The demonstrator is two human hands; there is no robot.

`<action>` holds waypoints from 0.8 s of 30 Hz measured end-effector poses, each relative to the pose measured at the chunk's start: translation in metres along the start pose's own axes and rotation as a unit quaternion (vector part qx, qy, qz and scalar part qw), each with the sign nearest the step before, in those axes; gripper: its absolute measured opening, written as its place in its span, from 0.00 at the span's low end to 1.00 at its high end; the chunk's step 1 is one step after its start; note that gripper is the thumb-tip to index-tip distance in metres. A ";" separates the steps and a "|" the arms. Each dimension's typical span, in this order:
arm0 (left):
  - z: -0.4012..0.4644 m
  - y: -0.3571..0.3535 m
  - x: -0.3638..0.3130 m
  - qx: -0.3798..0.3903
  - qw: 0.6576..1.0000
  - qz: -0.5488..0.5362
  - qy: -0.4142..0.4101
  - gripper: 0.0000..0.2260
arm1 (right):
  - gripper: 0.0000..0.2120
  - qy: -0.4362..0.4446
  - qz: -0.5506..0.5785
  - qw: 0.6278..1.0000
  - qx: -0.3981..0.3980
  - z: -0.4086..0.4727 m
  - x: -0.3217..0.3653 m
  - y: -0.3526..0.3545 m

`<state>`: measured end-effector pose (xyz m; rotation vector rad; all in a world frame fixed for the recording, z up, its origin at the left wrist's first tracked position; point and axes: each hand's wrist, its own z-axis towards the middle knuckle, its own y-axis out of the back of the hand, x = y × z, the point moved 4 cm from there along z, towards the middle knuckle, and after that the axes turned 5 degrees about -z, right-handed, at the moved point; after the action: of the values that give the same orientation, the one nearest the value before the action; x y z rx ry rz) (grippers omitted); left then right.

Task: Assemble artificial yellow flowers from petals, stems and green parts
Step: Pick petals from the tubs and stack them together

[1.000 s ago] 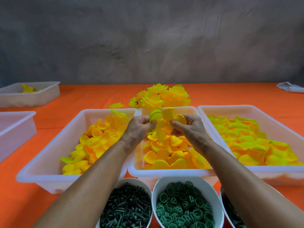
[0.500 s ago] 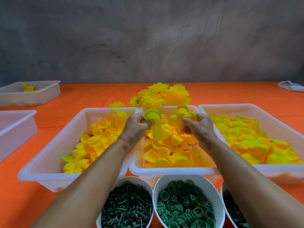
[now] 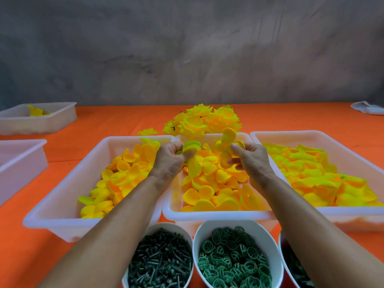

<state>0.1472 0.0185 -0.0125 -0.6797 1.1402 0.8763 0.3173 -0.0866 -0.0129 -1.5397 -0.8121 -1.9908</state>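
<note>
My left hand (image 3: 169,161) pinches a yellow petal piece (image 3: 191,146) above the middle white tray (image 3: 218,215), which is full of orange-yellow petals. My right hand (image 3: 250,160) grips another cluster of yellow petals (image 3: 228,138) a short way to the right of it, over the same tray. The two petal pieces are apart. A heap of finished yellow flowers (image 3: 205,121) lies on the orange table behind the trays.
Petal trays stand left (image 3: 62,223) and right (image 3: 353,217) of the middle one. In front sit a bowl of dark stems (image 3: 160,265), a bowl of green rings (image 3: 234,258) and a third bowl (image 3: 291,262). Two more white trays (image 3: 39,121) stand far left. A white cloth (image 3: 367,108) lies far right.
Both hands started close together on one bunch of petals and have pulled apart, each keeping a petal piece. The hands also rose a little toward the tray's far end.
</note>
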 end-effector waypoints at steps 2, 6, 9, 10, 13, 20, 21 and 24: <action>0.000 0.000 0.000 0.003 1.000 0.001 0.004 0.03 | 0.07 0.004 -0.002 1.000 0.012 -0.001 0.001 -0.002; -0.004 -0.011 -0.001 0.082 0.997 0.011 0.001 0.04 | 0.07 0.011 0.014 0.999 0.027 -0.002 0.003 -0.002; -0.004 -0.016 0.001 0.135 0.985 0.102 -0.013 0.05 | 0.04 0.008 0.029 0.999 0.033 -0.002 0.004 -0.002; -0.003 -0.016 0.002 0.141 0.981 0.131 -0.017 0.06 | 0.04 0.008 0.034 0.999 0.034 -0.001 0.004 -0.001; -0.002 -0.014 0.003 0.137 0.977 0.161 -0.028 0.08 | 0.04 0.009 0.042 0.998 0.041 -0.001 0.003 -0.002; -0.002 -0.013 0.001 0.122 0.981 0.145 -0.046 0.05 | 0.06 0.035 0.039 0.995 0.088 -0.002 0.002 -0.007; -0.003 -0.014 0.001 0.126 0.981 0.139 -0.044 0.04 | 0.06 0.046 0.031 0.994 0.098 -0.003 0.002 -0.009; -0.004 -0.016 0.000 0.151 0.979 0.131 -0.027 0.02 | 0.08 0.079 -0.028 0.990 0.117 -0.006 0.003 -0.013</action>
<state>0.1592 0.0070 -0.0137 -0.2578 1.2991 0.9111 0.3036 -0.0816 -0.0132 -1.2243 -0.9927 -1.9493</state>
